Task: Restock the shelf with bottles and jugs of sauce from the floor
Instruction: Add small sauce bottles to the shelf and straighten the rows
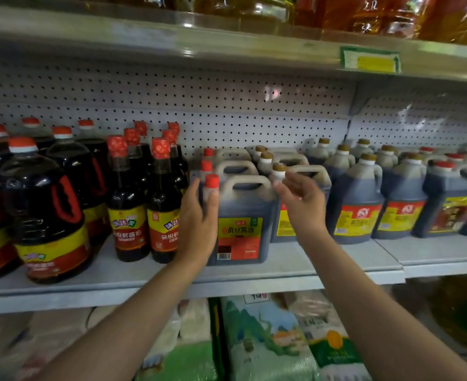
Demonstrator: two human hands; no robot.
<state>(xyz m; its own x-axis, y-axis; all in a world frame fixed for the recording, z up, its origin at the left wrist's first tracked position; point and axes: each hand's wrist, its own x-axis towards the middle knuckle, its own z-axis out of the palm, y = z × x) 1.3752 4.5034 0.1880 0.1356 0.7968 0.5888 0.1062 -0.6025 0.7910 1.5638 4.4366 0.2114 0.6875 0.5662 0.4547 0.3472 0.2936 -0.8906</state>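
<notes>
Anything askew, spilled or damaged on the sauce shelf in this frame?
Nothing stands out. The bottles and jugs on the shelf stand upright in rows, with no spill showing. The left hand is against the front red-capped jug; the right hand hovers open beside its handle.

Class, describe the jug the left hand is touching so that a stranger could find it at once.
Start at the middle shelf with the pegboard back. Right of the tall red-capped bottles stands a column of handled jugs; take the front jug. Unlike the brown-capped jugs to its right, it has a red cap, and the left hand touches its side.
</notes>
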